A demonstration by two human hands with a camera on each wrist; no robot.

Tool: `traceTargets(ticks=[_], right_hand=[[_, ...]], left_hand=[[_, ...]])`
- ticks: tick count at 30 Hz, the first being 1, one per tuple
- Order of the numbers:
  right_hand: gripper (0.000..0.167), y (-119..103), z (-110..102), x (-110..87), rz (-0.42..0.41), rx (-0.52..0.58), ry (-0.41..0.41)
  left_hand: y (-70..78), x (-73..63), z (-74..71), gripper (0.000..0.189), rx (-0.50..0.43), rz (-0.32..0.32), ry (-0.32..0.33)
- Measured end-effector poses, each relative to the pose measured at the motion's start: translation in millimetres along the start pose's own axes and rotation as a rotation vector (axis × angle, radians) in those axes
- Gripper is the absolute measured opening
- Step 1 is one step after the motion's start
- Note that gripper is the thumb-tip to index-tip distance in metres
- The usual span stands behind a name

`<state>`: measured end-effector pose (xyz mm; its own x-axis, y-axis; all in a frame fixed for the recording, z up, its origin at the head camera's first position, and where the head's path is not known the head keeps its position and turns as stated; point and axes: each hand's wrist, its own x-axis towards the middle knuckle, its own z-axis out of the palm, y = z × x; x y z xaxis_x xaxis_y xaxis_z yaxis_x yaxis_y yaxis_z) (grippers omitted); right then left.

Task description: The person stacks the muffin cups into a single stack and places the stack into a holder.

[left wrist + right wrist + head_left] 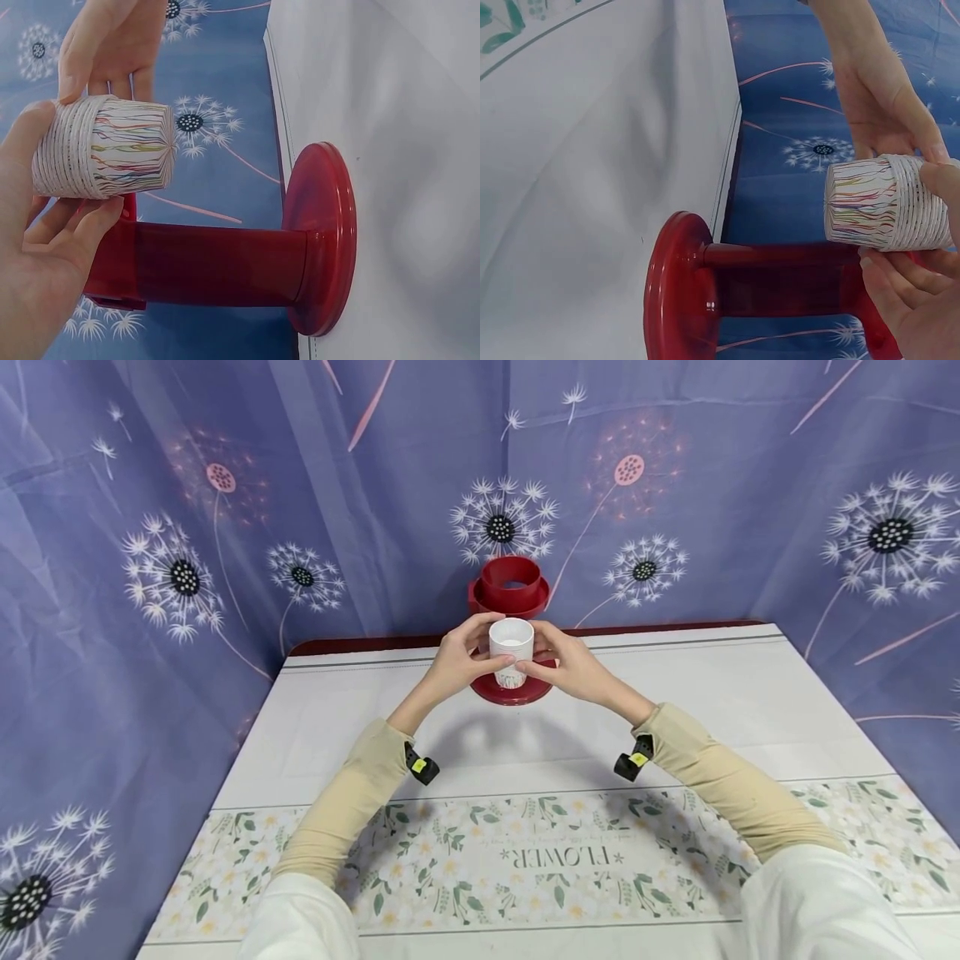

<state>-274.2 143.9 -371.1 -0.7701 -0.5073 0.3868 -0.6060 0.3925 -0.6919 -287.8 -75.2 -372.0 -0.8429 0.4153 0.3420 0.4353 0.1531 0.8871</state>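
Both hands hold a stack of nested white paper cups (512, 647) in front of a red stand with a ring-shaped top (512, 583). My left hand (459, 656) grips its left side with thumb in front, and my right hand (562, 662) grips the opposite side the same way. In the left wrist view, several rolled rims show on the cups (105, 146), and wavy coloured streaks run down the lowest one. The stack hangs in the air, above the level of the stand's round base (322, 240). Behind it rises the stand's red column (780, 281).
A white tablecloth (360, 727) with a floral band covers the table, whose dark red back edge (360, 646) shows. A blue-purple curtain (405, 510) with dandelion prints hangs close behind and along the sides.
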Motion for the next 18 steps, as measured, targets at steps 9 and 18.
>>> traceTargets(ticks=[9,18], right_hand=[[0.057,-2,-3,4.2,-0.024,-0.038,0.009],[0.056,-6,-7,10.5,0.007,-0.03,0.018]], left_hand=[[23.1,-5.0,-2.5,0.059,0.0,0.007,0.01],[24.7,-1.8,-3.5,0.061,-0.029,0.005,0.042]])
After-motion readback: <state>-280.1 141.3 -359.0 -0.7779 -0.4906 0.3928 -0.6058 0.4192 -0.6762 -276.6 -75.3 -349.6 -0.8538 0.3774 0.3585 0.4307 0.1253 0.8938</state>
